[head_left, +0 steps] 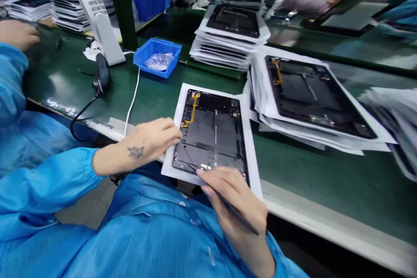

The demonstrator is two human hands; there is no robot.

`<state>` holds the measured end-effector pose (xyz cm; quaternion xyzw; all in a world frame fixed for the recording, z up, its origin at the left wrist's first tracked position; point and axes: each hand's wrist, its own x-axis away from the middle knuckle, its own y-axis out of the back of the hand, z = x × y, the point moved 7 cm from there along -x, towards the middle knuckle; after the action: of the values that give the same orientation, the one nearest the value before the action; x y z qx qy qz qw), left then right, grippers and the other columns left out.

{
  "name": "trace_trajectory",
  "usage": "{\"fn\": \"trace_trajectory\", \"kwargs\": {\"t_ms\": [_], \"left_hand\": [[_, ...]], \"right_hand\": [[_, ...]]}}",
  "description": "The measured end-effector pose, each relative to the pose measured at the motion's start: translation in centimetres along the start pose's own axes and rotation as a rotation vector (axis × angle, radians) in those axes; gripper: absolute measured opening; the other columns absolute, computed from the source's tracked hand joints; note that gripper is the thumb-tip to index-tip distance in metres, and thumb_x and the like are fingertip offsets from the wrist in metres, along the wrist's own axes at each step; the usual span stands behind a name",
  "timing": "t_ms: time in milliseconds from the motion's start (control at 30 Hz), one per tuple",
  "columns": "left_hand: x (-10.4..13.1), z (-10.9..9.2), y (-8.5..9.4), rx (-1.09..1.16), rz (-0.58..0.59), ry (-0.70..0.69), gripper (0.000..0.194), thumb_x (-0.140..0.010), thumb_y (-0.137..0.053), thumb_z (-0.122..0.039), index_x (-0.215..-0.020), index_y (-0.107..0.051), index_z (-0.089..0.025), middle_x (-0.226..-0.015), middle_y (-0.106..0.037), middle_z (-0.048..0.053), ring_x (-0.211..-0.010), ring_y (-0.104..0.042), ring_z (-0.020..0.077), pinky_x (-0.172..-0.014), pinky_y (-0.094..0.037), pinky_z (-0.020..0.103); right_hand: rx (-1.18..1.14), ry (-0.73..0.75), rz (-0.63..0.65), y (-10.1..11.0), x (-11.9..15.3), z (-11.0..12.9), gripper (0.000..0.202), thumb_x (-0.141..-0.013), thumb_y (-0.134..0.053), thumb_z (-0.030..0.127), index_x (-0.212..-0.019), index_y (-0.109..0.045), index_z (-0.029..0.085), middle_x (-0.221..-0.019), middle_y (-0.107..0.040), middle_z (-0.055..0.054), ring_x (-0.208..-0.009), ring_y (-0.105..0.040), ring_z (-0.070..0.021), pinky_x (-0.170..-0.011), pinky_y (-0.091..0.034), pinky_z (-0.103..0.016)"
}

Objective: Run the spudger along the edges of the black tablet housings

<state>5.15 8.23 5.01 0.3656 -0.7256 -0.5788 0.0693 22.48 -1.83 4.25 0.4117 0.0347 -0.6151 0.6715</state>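
An opened tablet casing [202, 134] with dark panels and an orange flex cable [194, 110] lies on a white sheet [256, 169] at the table's front edge. My right hand [236, 202] is closed around a dark, thin pen-like tool [239, 215], whose tip is at the casing's near edge, beside a small light-coloured part. At the casing's left edge rests my left hand [151, 141], fingers bent together; whatever its fingertips may hold is hidden.
Stacks of sheets with tablet casings stand behind [228, 45] and right [321, 95]. A blue tray [157, 57] holds small clear bags. Further left are a black corded tool [102, 74], a white stand [97, 17] and a co-worker's hand [18, 34].
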Motion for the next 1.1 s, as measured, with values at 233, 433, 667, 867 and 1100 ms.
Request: {"fn": "trace_trajectory", "kwargs": {"t_ms": [233,433,667,867,1100], "left_hand": [[-1.8,-1.3,-1.9,0.032,0.128,-0.197,0.012,-0.100,-0.049,-0.015,-0.100,-0.060,-0.020,-0.103,-0.059,0.006,-0.093,-0.057,0.0187,-0.074,-0.047,0.028],[-3.3,-1.0,-3.3,0.052,0.282,-0.351,0.012,-0.100,-0.046,-0.012,-0.094,-0.052,-0.020,-0.095,-0.057,0.006,-0.086,-0.052,0.0193,-0.074,-0.044,0.031],[-2.9,-2.3,-2.7,-0.142,0.195,-0.366,0.010,-0.102,-0.042,-0.012,-0.098,-0.049,-0.019,-0.090,-0.057,0.005,-0.084,-0.049,0.0211,-0.077,-0.040,0.034],[-0.8,-3.6,-1.1,-0.012,0.036,-0.316,0.023,-0.099,-0.036,-0.001,-0.098,-0.052,-0.017,-0.089,-0.059,0.006,-0.081,-0.048,0.0191,-0.074,-0.043,0.031],[1.2,-4.0,-0.8,0.186,-0.157,-0.162,0.011,-0.102,-0.046,-0.008,-0.101,-0.053,-0.016,-0.093,-0.062,0.006,-0.087,-0.055,0.0168,-0.079,-0.048,0.030]], "right_hand": [[0.013,-0.077,-0.193,0.4,-0.1,-1.3,0.034,-0.090,-0.058,0.002,-0.112,-0.070,0.025,-0.096,-0.071,-0.005,-0.089,-0.067,-0.0224,-0.077,-0.054,-0.038],[0.010,-0.111,-0.197,0.6,0.4,-1.8,0.033,-0.090,-0.059,0.003,-0.112,-0.070,0.025,-0.097,-0.072,-0.005,-0.090,-0.067,-0.0230,-0.078,-0.054,-0.038],[0.041,-0.116,-0.177,0.7,0.2,-1.7,0.029,-0.092,-0.058,0.005,-0.110,-0.069,0.025,-0.097,-0.070,-0.005,-0.091,-0.066,-0.0212,-0.079,-0.055,-0.036],[-0.029,-0.129,-0.196,1.1,0.4,-1.9,0.032,-0.098,-0.047,0.008,-0.117,-0.067,0.025,-0.106,-0.070,-0.008,-0.108,-0.066,-0.0256,-0.091,-0.055,-0.045],[0.321,0.085,0.032,-1.8,-2.4,0.1,0.029,-0.096,-0.047,0.003,-0.113,-0.066,0.017,-0.095,-0.067,-0.008,-0.083,-0.055,-0.0199,-0.069,-0.045,-0.034]]}}
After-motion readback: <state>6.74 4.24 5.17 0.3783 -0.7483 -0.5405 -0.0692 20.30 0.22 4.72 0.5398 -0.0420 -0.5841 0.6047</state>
